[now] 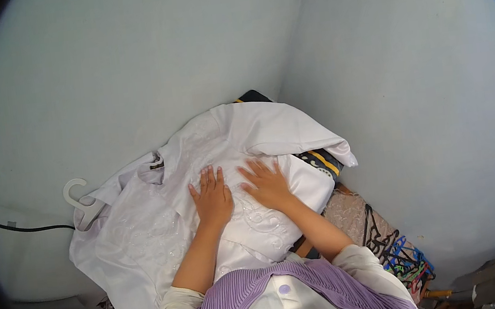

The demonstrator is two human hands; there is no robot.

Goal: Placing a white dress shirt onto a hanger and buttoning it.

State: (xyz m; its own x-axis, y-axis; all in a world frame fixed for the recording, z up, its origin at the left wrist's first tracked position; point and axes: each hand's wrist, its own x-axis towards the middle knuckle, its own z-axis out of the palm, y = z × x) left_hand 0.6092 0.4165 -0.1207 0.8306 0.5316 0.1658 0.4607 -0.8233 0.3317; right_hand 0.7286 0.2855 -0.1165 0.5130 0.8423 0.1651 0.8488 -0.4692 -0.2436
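Observation:
A white satiny garment (196,136) with shiny embroidery lies spread before me, one sleeve stretching off to the right. My left hand (212,198) rests flat on its middle, fingers apart. Just beside it, my right hand (267,184) also lies palm down on the cloth with its fingers spread. Neither hand grips anything. At the left, more white embroidered cloth (135,240) hangs down toward me, and a white hanger (82,201) shows its hook there. I cannot tell whether this is a second garment. The collar with a dark label (156,163) lies near the back edge.
Under the white cloth, a dark patterned fabric with yellow stripes (321,161) shows. A black cable (30,228) runs along the left wall. Several coloured hangers (403,259) hang at the lower right beside a beige cloth (349,216). Pale walls (186,45) meet in a corner behind.

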